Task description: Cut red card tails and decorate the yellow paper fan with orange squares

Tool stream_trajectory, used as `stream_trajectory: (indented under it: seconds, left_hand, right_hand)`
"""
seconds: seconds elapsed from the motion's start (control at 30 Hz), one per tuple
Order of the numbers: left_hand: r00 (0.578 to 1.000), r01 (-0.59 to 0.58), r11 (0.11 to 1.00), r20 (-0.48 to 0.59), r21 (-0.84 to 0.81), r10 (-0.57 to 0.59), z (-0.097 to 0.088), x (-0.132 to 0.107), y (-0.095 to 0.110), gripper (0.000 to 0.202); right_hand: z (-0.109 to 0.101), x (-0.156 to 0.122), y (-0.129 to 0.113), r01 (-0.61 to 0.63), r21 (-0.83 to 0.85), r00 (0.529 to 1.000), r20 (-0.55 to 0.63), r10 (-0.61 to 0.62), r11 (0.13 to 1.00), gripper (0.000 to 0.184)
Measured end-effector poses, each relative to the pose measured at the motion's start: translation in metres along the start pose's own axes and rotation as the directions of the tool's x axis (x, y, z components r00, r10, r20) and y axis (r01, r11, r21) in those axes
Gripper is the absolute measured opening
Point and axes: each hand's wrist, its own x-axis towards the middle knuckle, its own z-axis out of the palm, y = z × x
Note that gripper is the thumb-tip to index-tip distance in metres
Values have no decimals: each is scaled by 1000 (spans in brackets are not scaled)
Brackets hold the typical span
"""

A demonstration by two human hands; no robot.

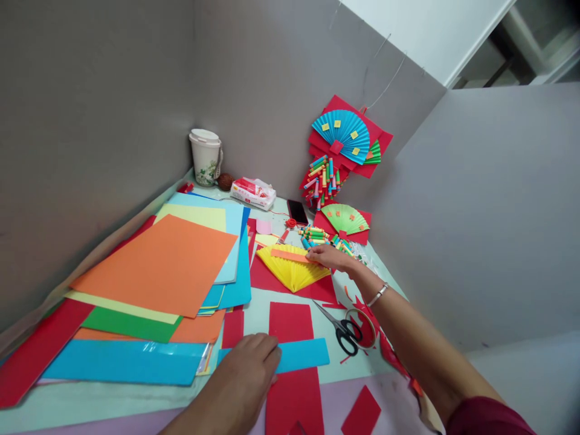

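Note:
My left hand (247, 368) lies near the front of the table with its fingers curled down on a blue paper strip (303, 354) that crosses a red sheet (292, 362). My right hand (328, 257) reaches farther back, a bracelet on its wrist, and its fingertips pinch the end of an orange paper strip (290, 255). That strip lies along the top edge of a folded yellow paper fan (292, 272), which rests on another red sheet (312, 289).
A stack of coloured sheets (158, 272) fills the left side. Black-handled scissors (342, 329) and a tape roll (362, 326) lie right of the red sheet. Paper rolls (317, 235), a green fan (347, 219), a phone (297, 211), a tissue pack (252, 192) and a cup (206, 157) stand behind. Grey partitions enclose the table.

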Motion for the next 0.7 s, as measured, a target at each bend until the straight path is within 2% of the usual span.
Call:
stream_trajectory:
  seconds: [0.3,0.5,0.7]
  left_hand:
    - [1000,-11,1000,-13,16,12,1,0,0,32]
    - [1000,11,1000,19,16,-11,-2,0,3,32]
    - [1000,3,1000,17,18,-3,-1,0,3,33]
  right_hand:
    - [-2,7,-6,-76,-150,996,-66,67,986,29]
    - [-1,5,-15,-97,-195,989,-128,73,976,35]
    - [0,11,-13,-137,-205,979,-178,101,969,33]
